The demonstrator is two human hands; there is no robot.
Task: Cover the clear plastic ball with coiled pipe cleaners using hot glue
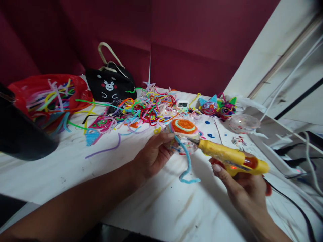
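My left hand (pixel 153 153) grips a clear ball (pixel 183 134) wound on top with orange, white and blue pipe cleaner. A loose light-blue pipe cleaner (pixel 187 166) hangs from the ball down to the table. My right hand (pixel 239 186) is closed round the handle of a yellow hot glue gun (pixel 233 159), a finger at its trigger. The gun's nozzle touches the right side of the ball.
A heap of coloured pipe cleaners (pixel 146 109) lies behind on the white table (pixel 75 161), more in a red bag (pixel 47 95). A black bear-print bag (pixel 109 84), two finished cat-eared balls (pixel 218 107), a clear ball (pixel 244 123) and cables (pixel 297 205) on the right.
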